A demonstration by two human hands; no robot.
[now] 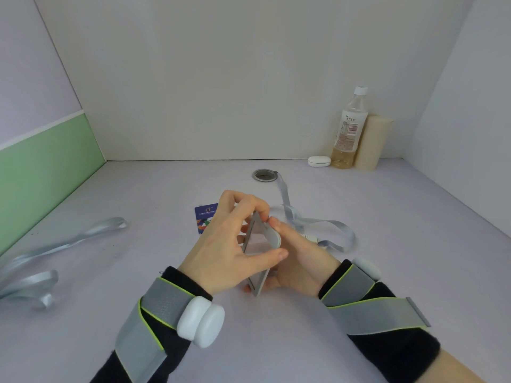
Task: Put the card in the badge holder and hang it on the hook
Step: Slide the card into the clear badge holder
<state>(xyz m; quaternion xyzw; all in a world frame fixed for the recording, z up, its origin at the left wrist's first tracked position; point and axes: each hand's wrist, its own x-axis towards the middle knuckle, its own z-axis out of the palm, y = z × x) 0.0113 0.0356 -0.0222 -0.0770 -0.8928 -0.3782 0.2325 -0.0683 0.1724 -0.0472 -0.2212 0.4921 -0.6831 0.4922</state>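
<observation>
Both hands hold a grey badge holder (255,261) upright, just above the table's middle. My left hand (232,244) pinches its left edge, thumb across the front. From the right, my right hand (298,261) grips it, fingers on the white rounded top clip (272,234). The holder's grey lanyard (326,230) trails right and back across the table. A blue card (204,217) lies flat on the table behind my left hand, partly hidden by it. I see no hook.
A grey ring (264,175) sits in the table at the back. A clear bottle (349,128), a beige cylinder (372,142) and a small white case (319,161) stand at the back right. More silver lanyard ribbon (55,244) lies at the left.
</observation>
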